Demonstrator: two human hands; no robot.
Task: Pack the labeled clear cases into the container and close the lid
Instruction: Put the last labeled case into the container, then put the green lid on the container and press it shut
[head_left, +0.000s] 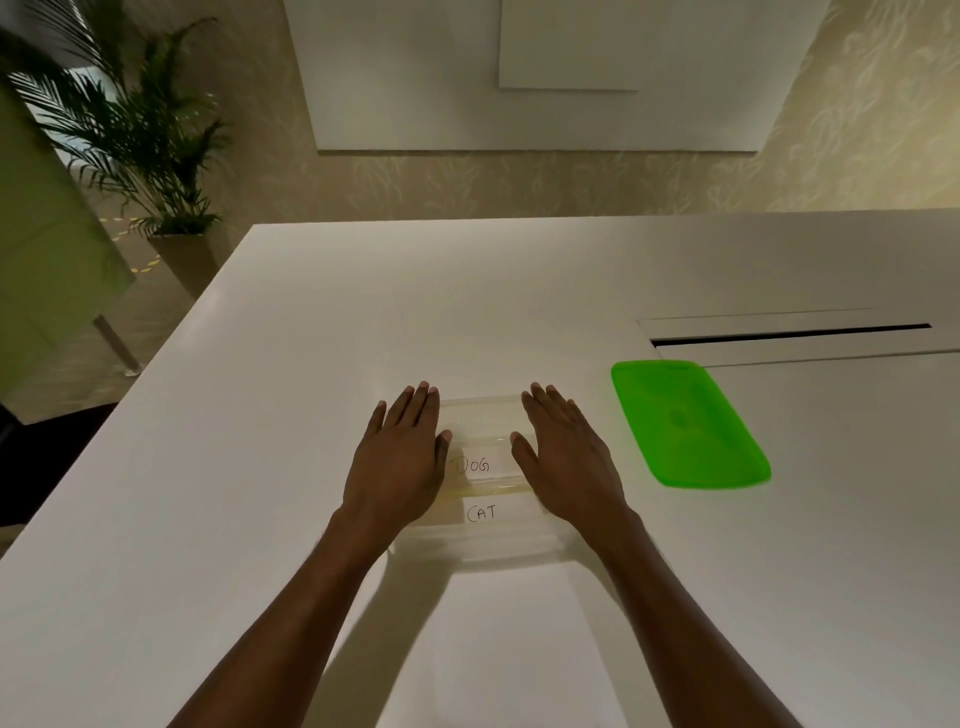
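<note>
Clear plastic container (483, 552) on white table (311, 338), lid off. Inside: case marked CAT (481, 513) nearer, case marked DOG (471, 464) just behind, touching it. Left hand (400, 457) lies flat over container's left side, right hand (566, 457) over its right side; fingers (415, 410) straight, together, gripping nothing. Green lid (685, 423) flat on table, right of right hand, apart from container. Dark slot (789, 334) in table beyond lid. Potted palm (140, 135) far left, off table.

White table (311, 364): container (483, 552), lid (685, 423) (green)
</note>
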